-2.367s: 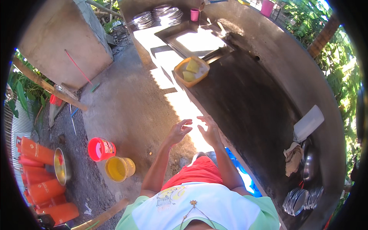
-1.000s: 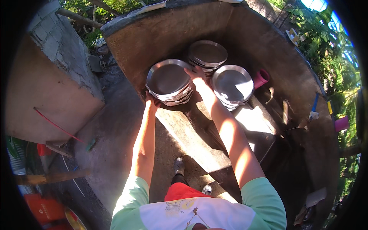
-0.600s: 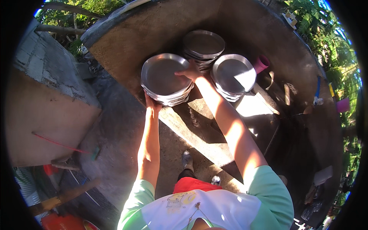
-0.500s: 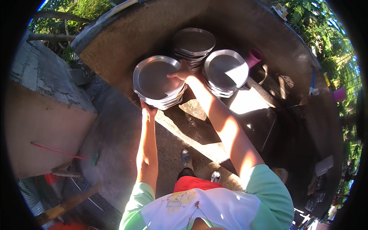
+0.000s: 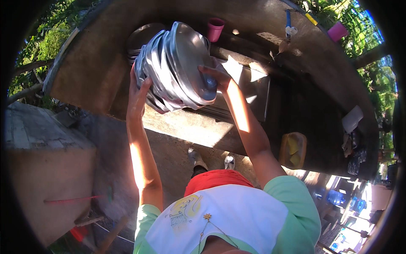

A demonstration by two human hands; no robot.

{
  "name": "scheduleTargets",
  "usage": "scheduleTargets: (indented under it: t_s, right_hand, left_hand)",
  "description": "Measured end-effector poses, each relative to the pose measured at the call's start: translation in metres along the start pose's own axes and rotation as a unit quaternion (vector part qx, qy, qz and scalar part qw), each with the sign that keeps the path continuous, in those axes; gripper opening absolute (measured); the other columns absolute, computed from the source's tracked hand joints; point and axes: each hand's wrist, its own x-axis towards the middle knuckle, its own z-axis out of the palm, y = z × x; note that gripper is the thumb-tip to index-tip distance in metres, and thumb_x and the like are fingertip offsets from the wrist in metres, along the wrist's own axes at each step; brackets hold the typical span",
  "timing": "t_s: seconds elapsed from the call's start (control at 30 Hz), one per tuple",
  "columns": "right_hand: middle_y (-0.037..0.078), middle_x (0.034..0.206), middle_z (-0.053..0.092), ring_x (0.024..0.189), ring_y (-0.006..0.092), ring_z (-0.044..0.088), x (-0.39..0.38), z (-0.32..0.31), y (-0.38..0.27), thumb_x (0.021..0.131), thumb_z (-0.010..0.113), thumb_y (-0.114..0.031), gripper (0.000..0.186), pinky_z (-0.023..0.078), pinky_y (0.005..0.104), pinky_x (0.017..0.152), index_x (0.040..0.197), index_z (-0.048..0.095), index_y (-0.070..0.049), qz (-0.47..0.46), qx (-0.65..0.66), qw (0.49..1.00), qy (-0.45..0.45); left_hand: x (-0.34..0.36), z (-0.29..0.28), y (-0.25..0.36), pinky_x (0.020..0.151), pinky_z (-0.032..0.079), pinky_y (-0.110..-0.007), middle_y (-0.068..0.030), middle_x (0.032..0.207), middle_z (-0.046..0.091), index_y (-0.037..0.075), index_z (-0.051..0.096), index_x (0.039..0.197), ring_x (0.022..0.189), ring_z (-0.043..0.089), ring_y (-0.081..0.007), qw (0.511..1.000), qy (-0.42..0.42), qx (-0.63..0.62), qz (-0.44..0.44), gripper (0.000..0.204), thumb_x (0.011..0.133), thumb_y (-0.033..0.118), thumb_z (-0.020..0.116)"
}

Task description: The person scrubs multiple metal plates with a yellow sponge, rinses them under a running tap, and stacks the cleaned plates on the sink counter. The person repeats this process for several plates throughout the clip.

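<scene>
Both my hands hold a stack of round, shallow metal pans, lifted and tipped nearly on edge. My left hand is wrapped round the stack's left and lower side, thumb up against the rims. On the right, my right hand presses the face of the outermost pan, its fingers partly hidden. Behind the lifted pans another pan stack stands on the ledge, mostly covered by them. A further pan rim shows at the lifted stack's upper right edge; the rest of it is hidden.
A pink cup stands behind the pans, and another pink cup is on the wall's rim. A blue pipe with a tap comes down the wall. At right are a yellowish tray and a white container. A concrete block stands left.
The left pan stack has been lifted and tilted from flat to nearly on edge, and moved right relative to the other stacks. My right hand moved onto its right face. The view has turned right.
</scene>
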Motion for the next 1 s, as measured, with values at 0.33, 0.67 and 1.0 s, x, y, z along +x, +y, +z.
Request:
scheduleTargets:
  t_s: [0.33,0.67,1.0]
  right_hand:
    - [0.01,0.096,0.061,0.082,0.0172,0.062,-0.131,-0.15,-0.017,0.071,0.073,-0.015,0.05,0.054,0.0314,0.072,0.112,0.051,0.0,0.005,0.063,0.994,0.084]
    - [0.019,0.113,0.049,0.109,0.0286,0.047,-0.19,-0.136,0.008,0.051,0.084,-0.025,0.091,0.043,0.0379,0.088,0.122,0.035,0.0,0.024,-0.353,0.926,0.128]
    - [0.022,0.114,0.05,0.109,0.033,0.05,-0.211,-0.114,0.047,0.053,0.083,-0.021,0.084,0.043,0.0392,0.09,0.121,0.037,-0.001,-0.006,-0.46,0.873,0.162]
  left_hand:
    - [-0.018,0.181,-0.038,0.107,0.018,-0.04,-0.02,0.137,0.028,-0.001,0.018,0.137,0.129,0.025,-0.031,0.988,-0.109,-0.011,-0.109,0.09,0.073,0.038,0.07]
    - [-0.187,0.185,-0.153,0.1,0.034,-0.037,-0.0119,0.131,0.042,0.002,0.033,0.131,0.118,0.042,-0.0232,0.863,0.234,-0.357,-0.269,0.057,0.091,0.041,0.043]
    - [-0.234,0.143,-0.175,0.097,0.037,-0.038,-0.0118,0.132,0.041,0.002,0.036,0.13,0.118,0.043,-0.0237,0.87,0.243,-0.357,-0.24,0.056,0.092,0.042,0.042]
